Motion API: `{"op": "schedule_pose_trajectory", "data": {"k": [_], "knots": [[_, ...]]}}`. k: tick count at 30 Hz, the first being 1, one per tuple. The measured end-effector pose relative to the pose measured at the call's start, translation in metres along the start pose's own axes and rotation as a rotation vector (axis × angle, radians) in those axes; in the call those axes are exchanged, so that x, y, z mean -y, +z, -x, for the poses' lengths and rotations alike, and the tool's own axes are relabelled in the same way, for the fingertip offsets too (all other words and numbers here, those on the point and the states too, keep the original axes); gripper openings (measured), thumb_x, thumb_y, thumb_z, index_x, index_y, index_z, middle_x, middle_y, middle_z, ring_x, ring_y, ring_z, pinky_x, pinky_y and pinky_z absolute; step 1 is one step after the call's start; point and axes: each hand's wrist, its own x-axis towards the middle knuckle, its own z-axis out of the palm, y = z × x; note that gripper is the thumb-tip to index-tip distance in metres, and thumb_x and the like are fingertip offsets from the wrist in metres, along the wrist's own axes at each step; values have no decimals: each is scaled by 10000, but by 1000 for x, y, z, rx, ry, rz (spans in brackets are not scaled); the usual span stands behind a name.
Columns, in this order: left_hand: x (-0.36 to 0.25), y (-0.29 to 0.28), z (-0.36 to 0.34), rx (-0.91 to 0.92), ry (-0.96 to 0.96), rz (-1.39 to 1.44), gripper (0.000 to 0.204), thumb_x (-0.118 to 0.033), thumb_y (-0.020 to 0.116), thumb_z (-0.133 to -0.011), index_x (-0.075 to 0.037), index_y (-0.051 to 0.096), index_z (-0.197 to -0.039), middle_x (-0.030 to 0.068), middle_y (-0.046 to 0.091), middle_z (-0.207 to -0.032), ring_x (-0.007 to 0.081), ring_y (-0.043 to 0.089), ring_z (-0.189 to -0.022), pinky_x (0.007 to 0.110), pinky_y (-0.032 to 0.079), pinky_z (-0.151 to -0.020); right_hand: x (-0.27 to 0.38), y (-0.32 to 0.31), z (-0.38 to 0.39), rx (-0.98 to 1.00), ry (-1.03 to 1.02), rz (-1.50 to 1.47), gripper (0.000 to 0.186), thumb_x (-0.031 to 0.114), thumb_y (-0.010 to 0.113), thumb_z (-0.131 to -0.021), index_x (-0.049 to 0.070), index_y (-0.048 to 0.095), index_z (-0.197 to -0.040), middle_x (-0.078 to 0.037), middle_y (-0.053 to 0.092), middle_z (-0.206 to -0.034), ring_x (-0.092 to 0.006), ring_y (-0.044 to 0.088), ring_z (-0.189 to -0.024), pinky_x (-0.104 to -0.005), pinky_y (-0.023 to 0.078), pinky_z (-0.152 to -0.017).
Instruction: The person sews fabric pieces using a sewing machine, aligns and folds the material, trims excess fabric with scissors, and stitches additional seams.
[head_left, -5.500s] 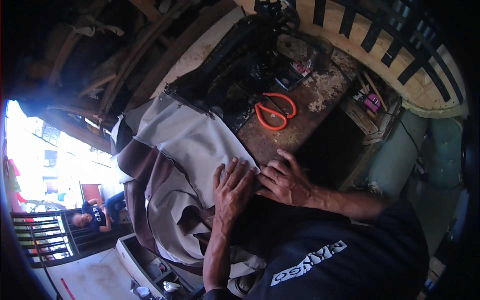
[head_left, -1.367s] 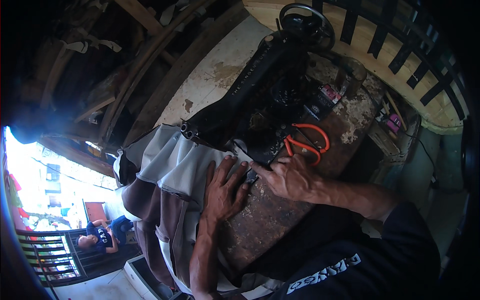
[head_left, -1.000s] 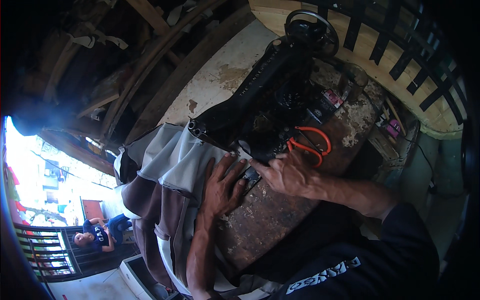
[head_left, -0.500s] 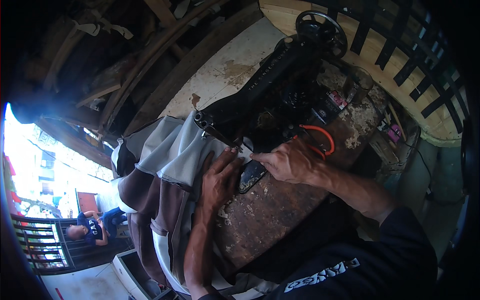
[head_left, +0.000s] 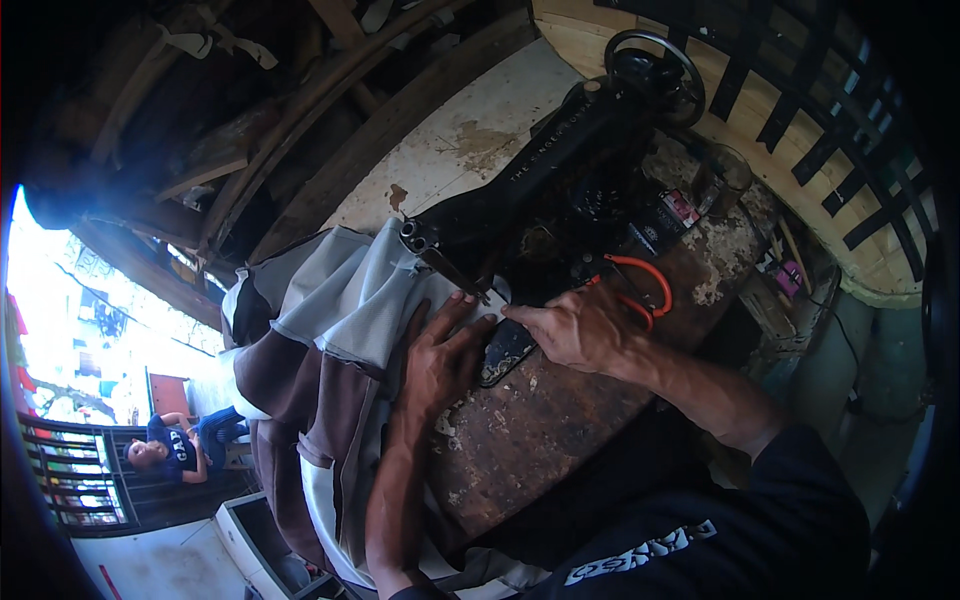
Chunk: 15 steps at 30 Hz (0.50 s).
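Observation:
A black sewing machine (head_left: pixel 520 175) stands on a worn table, its needle end close above a light grey patch of cloth. Grey and brown fabric (head_left: pixel 330 310) lies bunched to the left of it and hangs off the near side. My left hand (head_left: pixel 440 345) rests flat on the cloth beside the presser foot, fingers stretched out. From the right, my right hand (head_left: pixel 580 330) reaches to the cloth's edge near the needle. Its index finger points forward, the other fingers are curled, and the fingertips seem to pinch that edge; the thumb is mostly hidden.
Orange-handled scissors (head_left: pixel 660 285) lie just beyond my right hand. Behind them are a small dark packet (head_left: pixel 655 225) and a glass jar (head_left: pixel 725 175). The machine's handwheel (head_left: pixel 655 75) stands at the far end. At far left sits another person (head_left: pixel 180 447).
The whole view has shifted slightly, so the machine appears a little further right and lower. Both hands stay almost in place at the cloth. The seated person's head and arm have moved.

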Motion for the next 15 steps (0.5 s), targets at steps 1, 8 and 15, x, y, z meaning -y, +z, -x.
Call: {"op": "schedule_pose_trajectory", "data": {"k": [1, 8, 15], "knots": [[1, 0, 0, 1, 0, -7, 342, -49, 704, -884, -151, 778, -1202, 180, 662, -1379, 356, 546, -1397, 565, 321, -1213, 0, 1, -1, 20, 12, 38, 288, 203, 664, -938, 229, 779, -1201, -118, 719, -671, -265, 708, -548, -402, 574, -534], [4, -5, 0, 35, -45, 66, 333, -69, 680, -903, -141, 765, -1217, 161, 647, -1407, 340, 526, -1418, 565, 280, -1235, -1, 3, -4, 15, 29, -8, 295, 188, 641, -946, 222, 777, -1206, -149, 719, -691, -291, 722, -586, -437, 576, -548], [7, -9, -1, 48, -32, 23, 321, -72, 669, -917, -129, 762, -1218, 139, 643, -1419, 323, 501, -1441, 563, 264, -1243, 2, 1, -9, 75, 87, -8, 300, 175, 637, -944, 213, 776, -1207, -174, 712, -706, -317, 721, -601, -436, 579, -555]]}}
